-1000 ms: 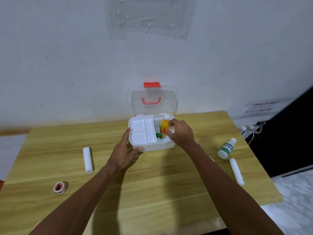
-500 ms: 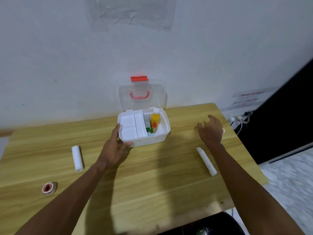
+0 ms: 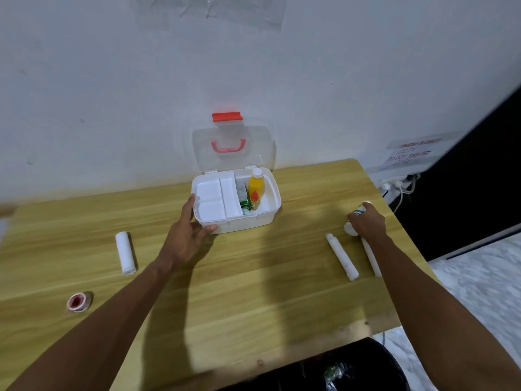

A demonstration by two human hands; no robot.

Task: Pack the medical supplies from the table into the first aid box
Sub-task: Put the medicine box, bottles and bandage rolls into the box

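Observation:
The white first aid box stands open at the back of the wooden table, its clear lid upright against the wall. Inside stand a yellow bottle and a small green packet, beside a white tray insert. My left hand rests against the box's front left corner. My right hand closes over a white bottle with a green label lying at the table's right side. Two white rolls, one long and another partly under my forearm, lie near it.
A white bandage roll lies on the left of the table, and a roll of tape with a red core near the front left. A black bin stands below the front edge. Wall sockets and cables sit at right.
My right hand left the yellow bottle standing in the box, swung right across the table and came down on the white bottle. The left hand has stayed on the box.

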